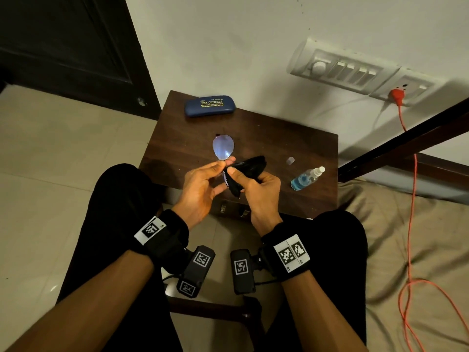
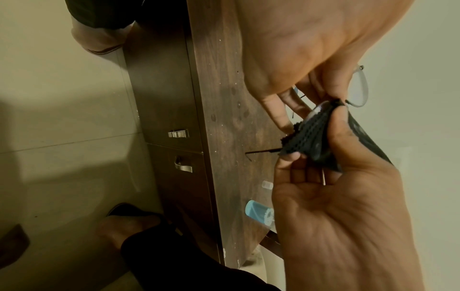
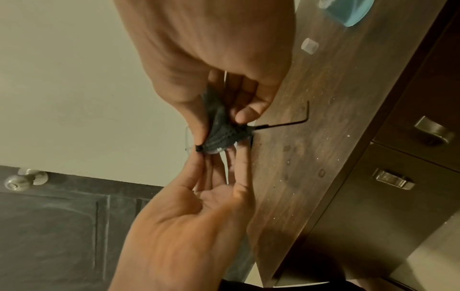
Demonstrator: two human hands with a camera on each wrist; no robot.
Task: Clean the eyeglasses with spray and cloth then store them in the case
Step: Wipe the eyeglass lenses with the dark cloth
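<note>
Small dark wood table (image 1: 291,138) against a pale wall, tiled floor to the left; glasses held above its near edge during the wiping step.

Left to right: the case (image 1: 210,105), closed, lies at the table's far left corner, well apart from both hands; its lid reads "SHA OPTICALS", the smaller print under it illegible. The left hand (image 1: 203,185) pinches the glasses (image 1: 223,148) at the bridge, fingers otherwise relaxed; the bare lens points away from the person, so the frame's long axis runs near to far. The right hand (image 1: 256,189) grips the cloth (image 1: 250,167), folded round the near lens between thumb and fingers. A clear cap (image 1: 290,160) stands to the right, then the spray (image 1: 307,178) on its side; no label readable. Judgement: the left hand is nearer the case for storing.
</note>
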